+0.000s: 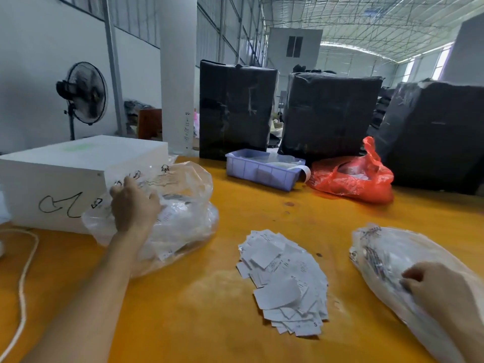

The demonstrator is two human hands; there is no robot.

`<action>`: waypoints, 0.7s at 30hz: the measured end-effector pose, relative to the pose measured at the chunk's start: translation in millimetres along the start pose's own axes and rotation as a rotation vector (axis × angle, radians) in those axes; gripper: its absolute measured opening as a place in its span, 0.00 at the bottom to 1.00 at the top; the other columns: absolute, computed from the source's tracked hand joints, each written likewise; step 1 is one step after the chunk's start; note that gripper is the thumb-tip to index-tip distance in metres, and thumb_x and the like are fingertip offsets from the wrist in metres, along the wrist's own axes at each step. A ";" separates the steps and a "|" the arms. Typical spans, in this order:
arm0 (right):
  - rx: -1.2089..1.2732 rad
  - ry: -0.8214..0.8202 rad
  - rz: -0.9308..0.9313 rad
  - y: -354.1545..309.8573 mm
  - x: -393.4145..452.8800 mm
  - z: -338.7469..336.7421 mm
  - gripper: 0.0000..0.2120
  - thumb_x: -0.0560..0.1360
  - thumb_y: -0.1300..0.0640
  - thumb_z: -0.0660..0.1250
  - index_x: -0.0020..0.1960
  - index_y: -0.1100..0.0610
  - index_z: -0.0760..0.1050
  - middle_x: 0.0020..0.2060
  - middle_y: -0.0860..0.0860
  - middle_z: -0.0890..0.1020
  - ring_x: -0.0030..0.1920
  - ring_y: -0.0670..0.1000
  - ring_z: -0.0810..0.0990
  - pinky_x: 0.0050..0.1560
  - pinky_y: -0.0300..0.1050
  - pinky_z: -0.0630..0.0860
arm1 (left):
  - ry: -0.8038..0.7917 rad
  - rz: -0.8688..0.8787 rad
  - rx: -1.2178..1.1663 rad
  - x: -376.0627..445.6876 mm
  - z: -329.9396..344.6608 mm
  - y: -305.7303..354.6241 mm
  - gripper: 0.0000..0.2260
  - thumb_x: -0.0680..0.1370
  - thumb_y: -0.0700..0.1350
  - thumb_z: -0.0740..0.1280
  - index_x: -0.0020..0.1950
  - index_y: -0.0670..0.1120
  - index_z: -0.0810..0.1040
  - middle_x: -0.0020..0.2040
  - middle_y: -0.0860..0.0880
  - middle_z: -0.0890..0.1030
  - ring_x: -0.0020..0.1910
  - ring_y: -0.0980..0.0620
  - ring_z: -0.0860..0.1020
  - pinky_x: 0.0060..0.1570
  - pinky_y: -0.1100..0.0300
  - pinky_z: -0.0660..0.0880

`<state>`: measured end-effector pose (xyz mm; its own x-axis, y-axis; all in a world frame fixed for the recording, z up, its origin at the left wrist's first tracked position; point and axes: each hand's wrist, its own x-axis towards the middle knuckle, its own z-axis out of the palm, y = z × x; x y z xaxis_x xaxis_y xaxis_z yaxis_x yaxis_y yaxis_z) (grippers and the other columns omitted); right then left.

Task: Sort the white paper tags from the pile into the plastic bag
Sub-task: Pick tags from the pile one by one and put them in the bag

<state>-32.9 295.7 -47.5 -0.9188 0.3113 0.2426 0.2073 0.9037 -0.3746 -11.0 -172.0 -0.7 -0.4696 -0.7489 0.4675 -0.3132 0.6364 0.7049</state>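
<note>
A loose pile of white paper tags (285, 281) lies on the yellow table (199, 310) between my hands. To its left sits a clear plastic bag (183, 213) with tags inside; my left hand (133, 205) rests on top of it with fingers bent over the plastic. To the right lies a second clear plastic bag (392, 260), also filled with tags. My right hand (434, 292) sits on that bag near the frame's edge, fingers curled into the plastic. Whether either hand holds a tag is hidden.
A white box (65, 174) with black marker scrawl stands behind the left bag. A lilac plastic bin (262, 171) and a red plastic bag (353, 176) sit farther back, before black wrapped bales (330, 113). A white cord (23, 279) trails along the left edge.
</note>
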 end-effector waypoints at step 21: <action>1.458 -0.168 -0.041 -92.3 -55.1 -6.1 0.06 0.73 0.69 0.67 0.41 0.61 0.80 0.28 0.52 0.81 0.29 0.47 0.80 0.33 0.36 0.77 | -0.845 0.169 -0.862 -146.4 36.0 94.4 0.14 0.74 0.51 0.67 0.51 0.42 0.77 0.48 0.45 0.82 0.47 0.46 0.81 0.43 0.63 0.78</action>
<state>0.7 196.9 -20.8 -0.9641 0.1638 0.2089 -0.2411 -0.2113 -0.9472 -1.5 4.3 -21.8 -0.9414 -0.1082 0.3195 0.3034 0.1424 0.9422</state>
